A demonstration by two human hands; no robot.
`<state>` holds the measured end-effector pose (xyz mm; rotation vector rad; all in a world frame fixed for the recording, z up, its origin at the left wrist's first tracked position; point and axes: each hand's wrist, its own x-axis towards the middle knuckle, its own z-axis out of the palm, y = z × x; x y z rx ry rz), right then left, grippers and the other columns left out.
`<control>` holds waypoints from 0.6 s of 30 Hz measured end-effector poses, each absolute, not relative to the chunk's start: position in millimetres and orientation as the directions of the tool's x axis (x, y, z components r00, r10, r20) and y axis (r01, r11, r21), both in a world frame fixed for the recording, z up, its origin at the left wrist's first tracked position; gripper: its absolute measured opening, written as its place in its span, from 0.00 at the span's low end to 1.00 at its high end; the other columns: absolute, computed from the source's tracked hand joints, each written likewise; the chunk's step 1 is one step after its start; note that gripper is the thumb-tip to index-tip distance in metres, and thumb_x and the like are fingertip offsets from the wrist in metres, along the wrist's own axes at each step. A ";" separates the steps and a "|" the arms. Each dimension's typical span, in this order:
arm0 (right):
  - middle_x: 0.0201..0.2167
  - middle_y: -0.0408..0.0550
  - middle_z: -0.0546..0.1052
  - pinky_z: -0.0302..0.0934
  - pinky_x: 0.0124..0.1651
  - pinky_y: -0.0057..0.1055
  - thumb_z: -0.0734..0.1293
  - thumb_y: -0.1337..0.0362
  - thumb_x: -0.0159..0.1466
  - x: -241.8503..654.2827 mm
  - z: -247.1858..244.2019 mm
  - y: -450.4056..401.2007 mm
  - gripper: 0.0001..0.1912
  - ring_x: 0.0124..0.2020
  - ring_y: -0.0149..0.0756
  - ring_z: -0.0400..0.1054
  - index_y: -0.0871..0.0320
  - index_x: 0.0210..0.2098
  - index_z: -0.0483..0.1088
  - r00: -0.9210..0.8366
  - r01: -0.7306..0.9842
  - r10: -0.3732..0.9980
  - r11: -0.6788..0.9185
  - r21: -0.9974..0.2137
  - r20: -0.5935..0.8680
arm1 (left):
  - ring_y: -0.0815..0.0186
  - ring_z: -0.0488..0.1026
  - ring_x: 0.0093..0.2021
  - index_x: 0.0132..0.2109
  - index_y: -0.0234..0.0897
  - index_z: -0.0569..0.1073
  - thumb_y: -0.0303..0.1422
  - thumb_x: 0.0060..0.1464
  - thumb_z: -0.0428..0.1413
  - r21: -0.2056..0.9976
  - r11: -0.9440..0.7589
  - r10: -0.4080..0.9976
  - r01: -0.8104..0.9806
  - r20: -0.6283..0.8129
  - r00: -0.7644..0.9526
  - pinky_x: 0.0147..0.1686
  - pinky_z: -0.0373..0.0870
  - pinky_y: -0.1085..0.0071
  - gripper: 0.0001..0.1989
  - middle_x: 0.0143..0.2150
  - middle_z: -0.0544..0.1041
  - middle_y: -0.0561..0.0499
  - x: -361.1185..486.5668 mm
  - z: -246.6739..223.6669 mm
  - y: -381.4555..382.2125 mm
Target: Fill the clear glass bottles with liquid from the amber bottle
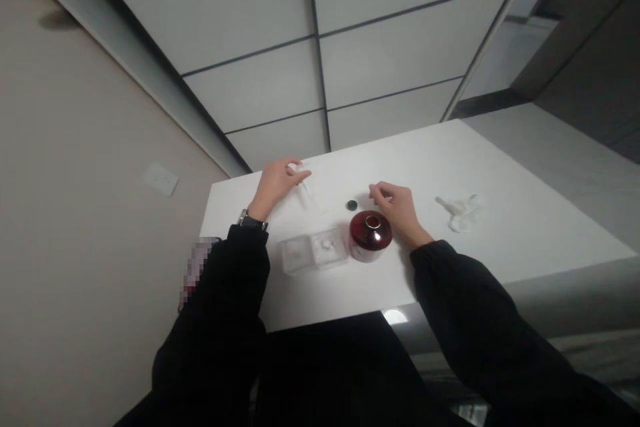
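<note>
My left hand is over the back left of the white table, thumb and forefinger curved around the upper end of a thin translucent stick-like thing. It is too faint to name. Fingers curled together, my right hand rests behind and right of a dark red glass bottle with an open round neck. Whether anything is inside those fingers is hidden. A small black cap lies between the hands. Left of the bottle, touching or nearly touching it, is a clear two-part box with a small whitish round thing in its right half.
Crumpled white tissue lies to the right on the white table. Panelled sliding doors stand behind the table's back edge. A wall with a socket plate rises at the left.
</note>
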<state>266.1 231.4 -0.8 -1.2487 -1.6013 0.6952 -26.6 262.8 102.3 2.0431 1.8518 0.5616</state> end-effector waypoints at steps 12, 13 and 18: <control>0.19 0.43 0.72 0.60 0.34 0.38 0.65 0.44 0.70 268.5 6.3 224.2 0.24 0.23 0.37 0.67 0.52 0.24 0.71 -0.025 0.388 0.926 0.355 -0.851 0.376 | 0.63 0.81 0.44 0.53 0.42 0.72 0.38 0.63 0.65 0.533 -0.448 0.883 0.718 0.392 0.260 0.49 0.79 0.64 0.15 0.42 0.81 0.53 0.8 128.7 112.4; 0.19 0.43 0.72 0.60 0.34 0.38 0.65 0.44 0.70 268.3 6.4 224.5 0.25 0.23 0.37 0.67 0.53 0.24 0.71 -0.020 0.388 0.926 0.356 -0.850 0.378 | 0.63 0.81 0.44 0.53 0.42 0.72 0.38 0.64 0.65 0.492 -0.463 0.869 0.737 0.417 0.268 0.48 0.79 0.64 0.15 0.44 0.81 0.52 1.2 126.5 111.5; 0.19 0.43 0.73 0.61 0.34 0.37 0.64 0.43 0.70 267.9 4.3 228.2 0.26 0.24 0.37 0.68 0.53 0.23 0.71 -0.005 0.389 0.923 0.356 -0.850 0.385 | 0.64 0.81 0.44 0.53 0.41 0.71 0.37 0.67 0.63 0.374 -0.492 0.820 0.786 0.502 0.274 0.45 0.78 0.67 0.13 0.48 0.82 0.50 5.6 122.0 112.1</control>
